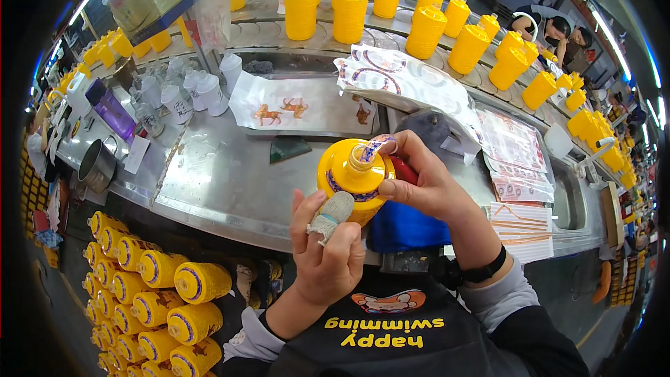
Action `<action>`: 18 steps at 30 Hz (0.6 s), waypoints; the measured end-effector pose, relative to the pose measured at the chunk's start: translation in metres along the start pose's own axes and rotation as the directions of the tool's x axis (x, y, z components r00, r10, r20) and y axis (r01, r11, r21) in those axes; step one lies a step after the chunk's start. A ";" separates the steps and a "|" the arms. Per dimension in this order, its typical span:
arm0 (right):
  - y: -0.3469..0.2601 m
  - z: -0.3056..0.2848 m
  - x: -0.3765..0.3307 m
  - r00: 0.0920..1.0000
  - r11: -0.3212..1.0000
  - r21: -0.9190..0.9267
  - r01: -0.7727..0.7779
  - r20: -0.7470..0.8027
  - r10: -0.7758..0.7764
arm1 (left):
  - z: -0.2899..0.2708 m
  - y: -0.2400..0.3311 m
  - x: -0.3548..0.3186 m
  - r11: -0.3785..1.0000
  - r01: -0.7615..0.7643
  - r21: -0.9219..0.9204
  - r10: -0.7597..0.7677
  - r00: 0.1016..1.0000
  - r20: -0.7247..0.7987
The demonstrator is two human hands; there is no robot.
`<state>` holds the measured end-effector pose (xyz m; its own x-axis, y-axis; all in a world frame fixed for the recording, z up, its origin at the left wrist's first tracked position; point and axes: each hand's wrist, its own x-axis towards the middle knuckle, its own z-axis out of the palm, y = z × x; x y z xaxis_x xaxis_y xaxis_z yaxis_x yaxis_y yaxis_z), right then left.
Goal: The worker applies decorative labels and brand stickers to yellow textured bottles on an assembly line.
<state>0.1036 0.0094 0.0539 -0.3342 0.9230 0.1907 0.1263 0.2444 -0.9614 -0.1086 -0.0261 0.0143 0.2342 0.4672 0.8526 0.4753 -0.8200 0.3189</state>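
Steel tabletop [220, 171] bends across the middle of the frame, its front edge dropping from left to centre beneath a bare, smooth stretch; stacked yellow bottles [202, 283] crowd the floor side at lower left, and a pale sheet [251, 94] with brown horse figures lies above centre. The glossy yellow bottle [338, 163], round-shouldered with a clear neck, is at frame centre, a thin patterned strip [375, 147] looping by its neck. The left grip [324, 258], one digit under a fuzzy grey knit sleeve [333, 215], curls around its near side; the right grip [436, 185], partly closed, holds the strip, thumb against the shoulder. Soft blue cloth [408, 229] lies just below.
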 end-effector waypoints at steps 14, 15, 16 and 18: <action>0.000 -0.004 0.006 0.999 0.998 -0.069 0.013 0.035 -0.011 | 0.001 0.026 0.009 0.999 0.053 0.006 -0.053 0.995 0.087; -0.002 -0.002 0.001 1.000 0.999 0.035 -0.002 -0.003 0.003 | 0.002 0.023 0.009 0.999 0.050 0.003 -0.050 0.995 0.084; 0.004 0.005 -0.001 1.000 0.999 0.037 -0.001 0.000 0.001 | 0.003 0.013 0.008 0.994 0.085 -0.067 -0.080 0.994 0.077; 0.016 0.024 -0.005 0.962 0.998 0.016 0.066 -0.267 -0.059 | 0.003 -0.016 0.003 0.973 0.081 -0.216 -0.065 0.995 0.080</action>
<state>0.0850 0.0018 0.0330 -0.0794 0.9528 0.2929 0.0889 0.2995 -0.9500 -0.1128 -0.0109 0.0109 0.2698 0.5444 0.7942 0.2985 -0.8315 0.4686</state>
